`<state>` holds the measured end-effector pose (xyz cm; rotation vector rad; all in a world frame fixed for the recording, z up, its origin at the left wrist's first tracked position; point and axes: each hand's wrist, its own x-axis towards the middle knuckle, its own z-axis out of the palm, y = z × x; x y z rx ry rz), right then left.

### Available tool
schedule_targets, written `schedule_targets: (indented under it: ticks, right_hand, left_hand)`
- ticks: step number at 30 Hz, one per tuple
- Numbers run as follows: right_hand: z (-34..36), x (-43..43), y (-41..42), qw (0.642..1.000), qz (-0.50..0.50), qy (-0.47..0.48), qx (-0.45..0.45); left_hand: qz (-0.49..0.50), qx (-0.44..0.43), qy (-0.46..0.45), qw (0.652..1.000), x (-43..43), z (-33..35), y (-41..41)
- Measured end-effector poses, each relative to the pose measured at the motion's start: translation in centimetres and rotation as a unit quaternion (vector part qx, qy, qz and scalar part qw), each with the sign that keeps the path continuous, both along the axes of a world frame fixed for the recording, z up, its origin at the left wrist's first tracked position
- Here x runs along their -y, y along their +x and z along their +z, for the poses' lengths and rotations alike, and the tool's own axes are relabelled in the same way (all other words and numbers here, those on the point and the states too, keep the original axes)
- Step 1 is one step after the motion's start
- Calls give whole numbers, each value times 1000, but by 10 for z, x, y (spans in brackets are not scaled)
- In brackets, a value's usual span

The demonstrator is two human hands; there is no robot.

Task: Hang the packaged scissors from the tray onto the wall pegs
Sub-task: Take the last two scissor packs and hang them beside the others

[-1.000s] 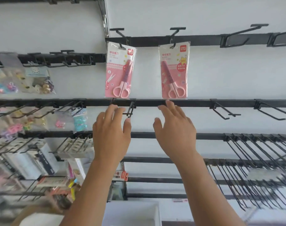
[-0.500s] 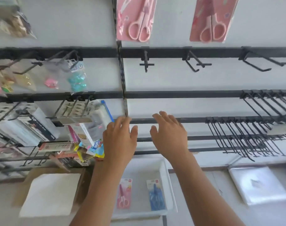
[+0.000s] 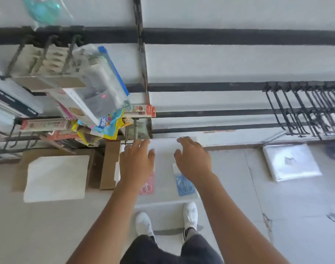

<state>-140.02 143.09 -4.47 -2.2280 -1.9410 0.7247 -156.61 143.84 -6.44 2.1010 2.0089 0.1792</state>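
Observation:
A white tray (image 3: 163,153) sits low in front of me, below the wall rails. Two packaged scissors lie in it: a pink pack (image 3: 148,186) on the left and a blue pack (image 3: 184,186) on the right. My left hand (image 3: 137,162) hovers over the pink pack, fingers spread, holding nothing. Over the top of the blue pack, my right hand (image 3: 193,160) is also spread and empty. Both hands partly hide the packs. Whether the hands touch the packs cannot be told. A row of empty black pegs (image 3: 304,109) juts from the wall at the right.
Crowded pegs of packaged stationery (image 3: 82,96) hang at the left. A cardboard box with white sheets (image 3: 56,178) stands on the floor left of the tray. A clear plastic bundle (image 3: 291,161) lies on the floor at the right. My white shoes (image 3: 190,214) stand just behind the tray.
The view has swung down from the two hung pink scissors to the tray. Both hands have dropped from the wall rails to just above the packs.

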Motion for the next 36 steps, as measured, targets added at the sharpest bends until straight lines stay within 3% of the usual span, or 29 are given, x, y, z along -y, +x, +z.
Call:
schedule_targets:
  ticks: [6, 11, 18, 26, 31, 36]
  right_hand:
    - [-63, 1, 3, 997, 8, -81, -19]
    - [-101, 2, 4, 994, -14, -102, -32]
    - [-143, 2, 11, 992, -52, -107, -43]
    - [-172, -4, 21, 988, -76, -127, -46]
    - [-185, -3, 23, 983, -89, -154, -43]
    - [-197, -1, 21, 978, -99, -177, -44]
  left_hand:
    - [58, 31, -109, 992, 6, -80, 4]
    - [149, 133, -183, 963, 10, -140, 4]
    - [236, 104, -319, 912, 7, -211, 10]
    - [251, 35, -275, 927, 1, -244, 12]
    - [302, 108, -291, 902, -6, -251, 11]
    - [329, 312, -247, 856, -7, -224, 14]
